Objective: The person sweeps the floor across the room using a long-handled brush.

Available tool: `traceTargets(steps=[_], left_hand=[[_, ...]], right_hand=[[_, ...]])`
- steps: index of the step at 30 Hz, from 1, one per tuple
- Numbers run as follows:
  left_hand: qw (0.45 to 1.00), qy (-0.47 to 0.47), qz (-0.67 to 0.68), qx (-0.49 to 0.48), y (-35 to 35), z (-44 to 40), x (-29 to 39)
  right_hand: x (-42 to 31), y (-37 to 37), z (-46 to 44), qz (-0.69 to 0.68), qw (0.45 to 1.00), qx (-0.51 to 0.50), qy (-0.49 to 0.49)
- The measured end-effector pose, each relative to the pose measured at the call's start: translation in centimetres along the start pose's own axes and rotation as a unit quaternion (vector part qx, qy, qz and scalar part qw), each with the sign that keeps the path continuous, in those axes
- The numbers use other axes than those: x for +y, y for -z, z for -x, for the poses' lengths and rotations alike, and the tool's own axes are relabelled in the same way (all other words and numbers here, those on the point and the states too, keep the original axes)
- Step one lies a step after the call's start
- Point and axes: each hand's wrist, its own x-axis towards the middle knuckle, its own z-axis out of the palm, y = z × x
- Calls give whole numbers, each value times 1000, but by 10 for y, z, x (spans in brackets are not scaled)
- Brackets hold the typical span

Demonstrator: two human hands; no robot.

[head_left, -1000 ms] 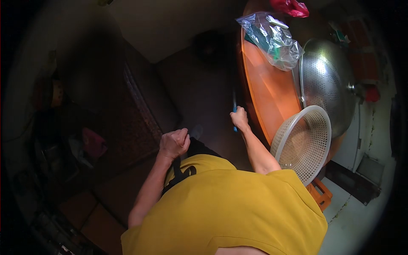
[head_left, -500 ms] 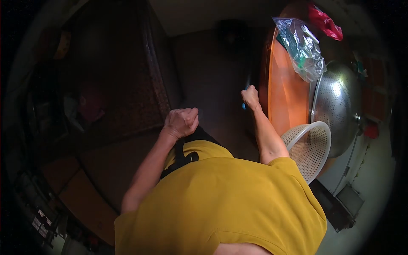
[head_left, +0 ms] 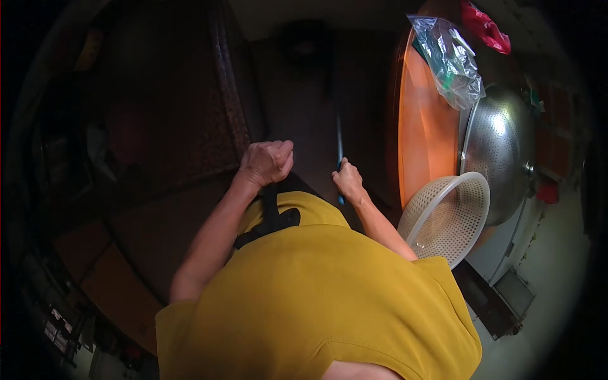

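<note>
My right hand [head_left: 348, 179] is wrapped round a long thin blue handle [head_left: 339, 130], which reaches away from me over the dark floor. A dark, bulky shape [head_left: 305, 45] lies near its far end; the gloom hides what it is and how they join. My left hand [head_left: 269, 161] is closed in a fist in front of my waist, beside the dark furniture edge. Its fingers hide whatever may be inside. To the right of my right forearm is a cream perforated plastic basket [head_left: 411, 218], tilted with its opening facing right.
An orange surface [head_left: 425, 136] stands on my right, bearing a clear plastic bag [head_left: 453, 66] and a red bag [head_left: 486, 28]. Beside it leans a large perforated metal colander [head_left: 503, 149]. A dark furniture piece with a worn edge [head_left: 227, 82] runs along the left.
My right hand has moved left and closer to me with the blue handle, and the dark far shape has shifted left. My left fist has risen slightly in view.
</note>
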Motion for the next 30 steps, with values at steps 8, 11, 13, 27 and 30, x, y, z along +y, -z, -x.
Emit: traceTargets(steps=[8, 11, 13, 27, 30], left_hand=[[1000, 13, 15, 5, -2, 2, -1], [999, 9, 32, 13, -1, 2, -1], [999, 12, 35, 19, -1, 3, -2], [995, -3, 69, 76, -8, 4, -6], [994, -3, 73, 85, -8, 4, -7]], right_hand=[[18, -24, 15, -156, 985, 68, -3], [11, -18, 25, -255, 965, 58, -7], [10, -17, 31, -317, 946, 70, -5], [-31, 27, 52, -507, 856, 1, -102], [-34, 29, 43, -520, 848, 23, -105]])
